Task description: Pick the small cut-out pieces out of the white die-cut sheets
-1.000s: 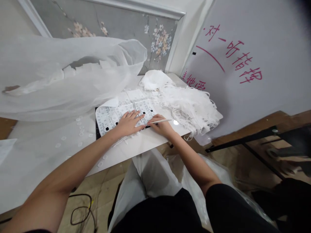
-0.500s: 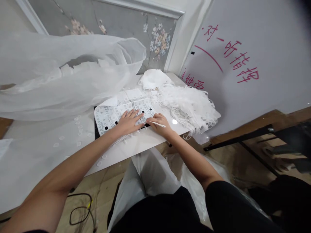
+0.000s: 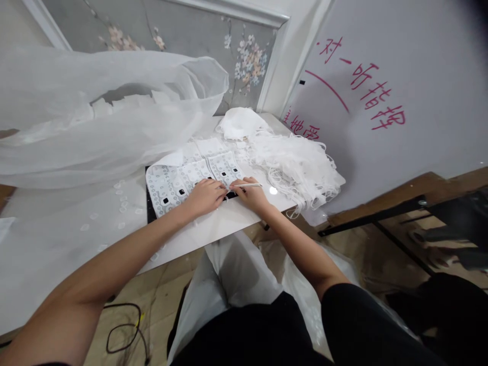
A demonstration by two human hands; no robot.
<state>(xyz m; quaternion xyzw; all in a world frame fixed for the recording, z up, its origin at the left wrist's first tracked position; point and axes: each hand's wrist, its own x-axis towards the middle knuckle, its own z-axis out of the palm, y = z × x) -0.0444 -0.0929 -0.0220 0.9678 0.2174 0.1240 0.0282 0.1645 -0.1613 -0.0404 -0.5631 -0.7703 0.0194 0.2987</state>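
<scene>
A pale sheet printed with small grey rings lies on a black board on the table. Square openings in the sheet show black through them. My left hand rests on its near edge, fingers drawn together and pointing to my right hand; what they pinch, if anything, is hidden. My right hand is closed on a thin white pen-like tool, which lies across the fingers. Its tip sits by the left fingertips at the sheet's near right edge.
Sheer white fabric is heaped at the back left. A pile of white stringy strips lies to the right, beside a white cloth bundle. Small pale squares are scattered on the table. A whiteboard leans behind.
My left hand has gone from lying flat with fingers spread to fingers drawn together near my right hand. My right hand stays almost in place, its tool now turned slightly flatter.
</scene>
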